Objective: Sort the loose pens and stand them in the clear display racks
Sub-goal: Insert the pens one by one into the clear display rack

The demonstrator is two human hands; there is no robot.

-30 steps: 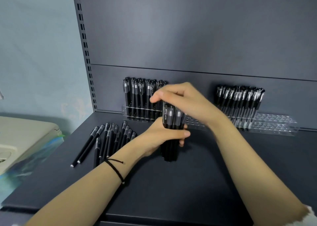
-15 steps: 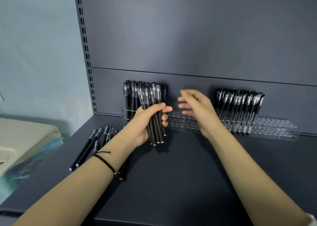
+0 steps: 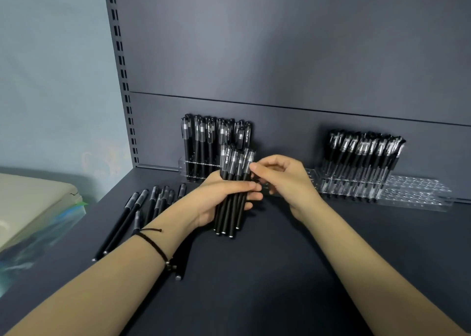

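The left hand (image 3: pixel 216 200) grips an upright bundle of black frosted-capped pens (image 3: pixel 228 221) above the grey shelf (image 3: pixel 254 284); right hand (image 3: pixel 285 180) fingers pinch one cap (image 3: pixel 249 157). Recommended: draw it straight up, clear of its neighbours

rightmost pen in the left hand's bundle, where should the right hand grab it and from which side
Pinch its clear cap, coming from the right. The caps stand above the fingers of the left hand, while the barrels are wrapped in that grip and packed together; only this pen's right side is open.
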